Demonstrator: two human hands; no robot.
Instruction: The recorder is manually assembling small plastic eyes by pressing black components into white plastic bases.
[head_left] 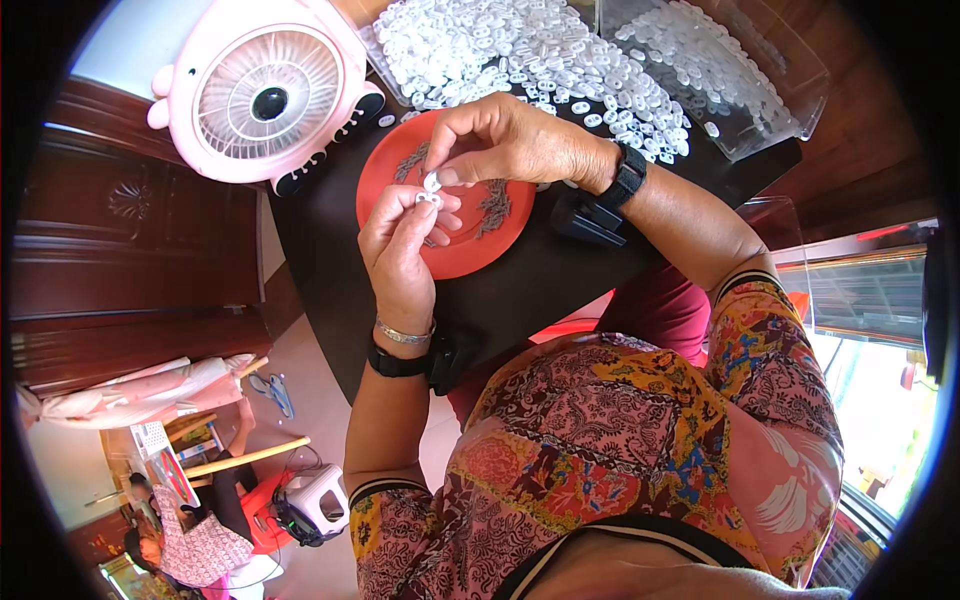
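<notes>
Over a round red plate (465, 262), my two hands meet at the fingertips. My left hand (396, 245) is closed in a pinch on a small white oval plastic piece with holes (427, 198). Just above it, my right hand (515, 140) pinches at a second small white part (432, 182), which touches or nearly touches the first. Fingers partly cover both parts. Small thin grey pieces (494, 208) lie in clumps on the plate, too fine to name, and some are hidden beneath my hands.
White oval pieces form a large pile (480, 45) at the table's far side. Right of it, a clear plastic bin (745, 140) holds more. A pink fan (270, 170) stands far left on the black table (340, 290). Another person (205, 545) sits lower left.
</notes>
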